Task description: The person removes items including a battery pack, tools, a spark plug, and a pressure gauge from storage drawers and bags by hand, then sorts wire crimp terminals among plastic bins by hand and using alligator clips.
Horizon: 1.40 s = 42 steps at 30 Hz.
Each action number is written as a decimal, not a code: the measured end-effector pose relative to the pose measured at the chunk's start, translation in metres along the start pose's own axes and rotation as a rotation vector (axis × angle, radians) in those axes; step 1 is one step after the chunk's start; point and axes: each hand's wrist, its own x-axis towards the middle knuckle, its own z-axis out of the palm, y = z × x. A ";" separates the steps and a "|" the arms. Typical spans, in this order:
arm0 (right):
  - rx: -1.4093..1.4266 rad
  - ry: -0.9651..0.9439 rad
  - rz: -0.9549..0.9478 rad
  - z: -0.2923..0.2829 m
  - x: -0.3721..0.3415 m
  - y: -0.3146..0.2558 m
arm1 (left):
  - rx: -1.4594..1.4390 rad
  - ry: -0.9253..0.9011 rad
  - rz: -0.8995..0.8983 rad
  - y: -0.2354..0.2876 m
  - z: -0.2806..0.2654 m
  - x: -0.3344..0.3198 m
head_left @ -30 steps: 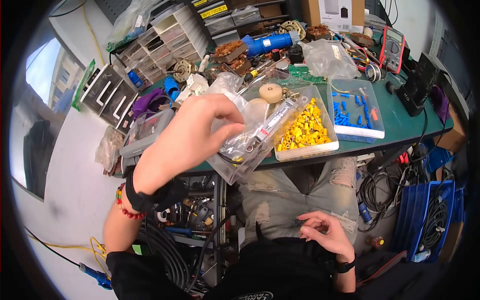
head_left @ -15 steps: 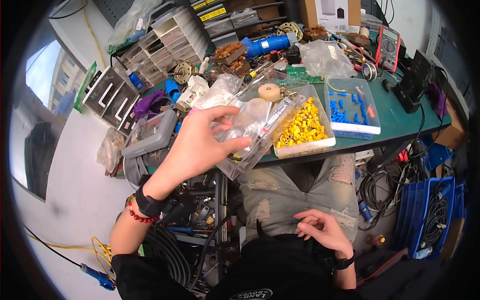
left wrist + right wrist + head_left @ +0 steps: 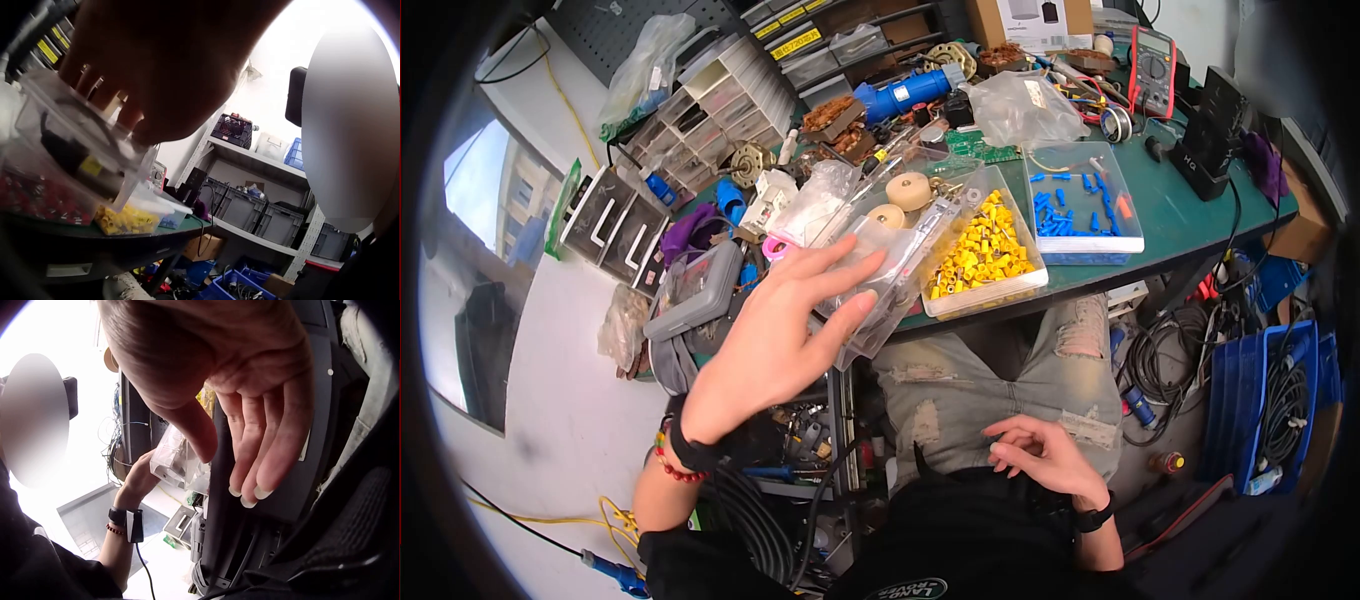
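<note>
Left hand (image 3: 765, 325): fingers loosely spread and nearly straight, thumb held apart, gripping nothing that I can see. It lies over the near left end of a clear plastic box (image 3: 868, 340); whether the fingertips touch the wall I can't tell. Red beads (image 3: 680, 473) circle that wrist.

The box: see-through, long and narrow, set slantwise at the front edge of the green table (image 3: 1170, 215), its near corner jutting past the edge. Walls colourless and shiny, slightly cloudy where light catches them. Inside, a silvery strip (image 3: 920, 235) runs lengthwise. From the left wrist, a black piece (image 3: 65, 150) with a yellow label (image 3: 90, 167) shows through the wall, blurred. Below the box in that view, small red pieces (image 3: 40, 194) fill another clear container. Two beige rolls, the nearer one (image 3: 886, 217) partly behind film, show at the far left side; can't tell if they are within the box.

Just right of the box: a shallow tray (image 3: 990, 295) heaped with yellow pieces (image 3: 985, 250). Right of that, a second tray (image 3: 1090, 244) with blue pieces (image 3: 1055, 220) thinly scattered. Left of my hand: a grey case (image 3: 693, 290), and a pink ring (image 3: 775, 248) just above my knuckles.

Right hand (image 3: 1045, 455): idle above my torn jeans (image 3: 925, 425), fingers softly bent, holding nothing, well apart from the box.
</note>
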 end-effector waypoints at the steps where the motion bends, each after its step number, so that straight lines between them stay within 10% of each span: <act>1: 0.005 0.004 -0.002 0.000 0.000 0.000 | -0.044 0.016 -0.035 0.002 0.003 -0.002; 10: -0.028 -0.006 -0.012 0.001 0.001 0.001 | 0.230 0.128 0.080 -0.001 0.014 -0.012; 25: -0.017 -0.016 0.018 0.001 0.002 0.002 | 0.042 0.054 -0.311 0.004 0.017 -0.021; 42: -0.002 -0.021 0.011 -0.001 0.002 0.005 | -0.241 0.636 -0.181 -0.013 0.071 -0.021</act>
